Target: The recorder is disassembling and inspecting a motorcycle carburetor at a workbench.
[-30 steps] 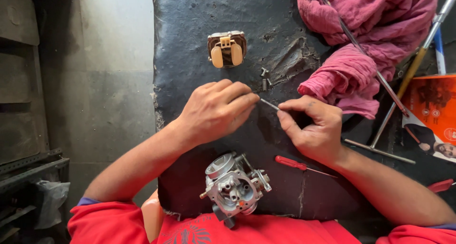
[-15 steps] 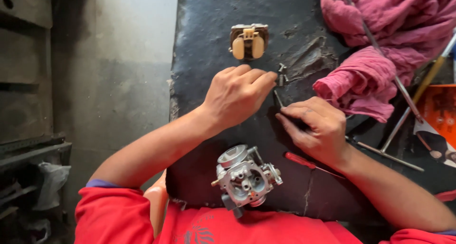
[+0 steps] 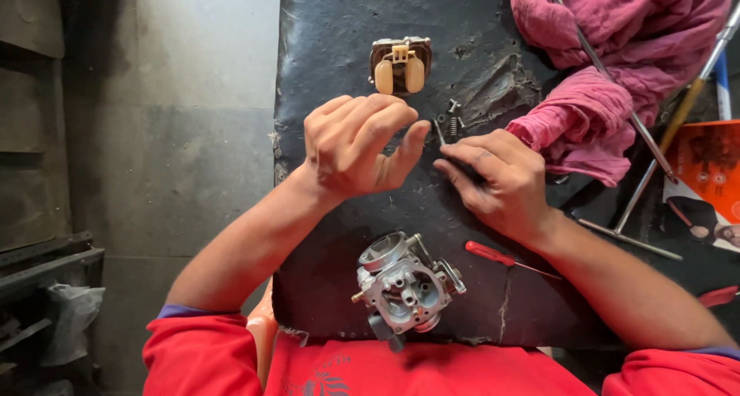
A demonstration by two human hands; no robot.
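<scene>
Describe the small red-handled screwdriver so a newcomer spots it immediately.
Start at the black work mat. Near its front edge sits a silver metal carburettor body; just right of it, below the right hand, lies the small red-handled screwdriver. It is the only thin red tool lying loose there.

Thin metal rod (image 3: 439, 131) — small springs (image 3: 453, 124) beside it

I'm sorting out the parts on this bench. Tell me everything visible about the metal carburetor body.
The carburetor body is bare silver cast metal, with a round bore at its upper left, an open recessed face showing small ports, and a brass-coloured fitting on its left. It lies tilted on the dark worn mat, near the person's red shirt. Neither hand touches it.
</scene>
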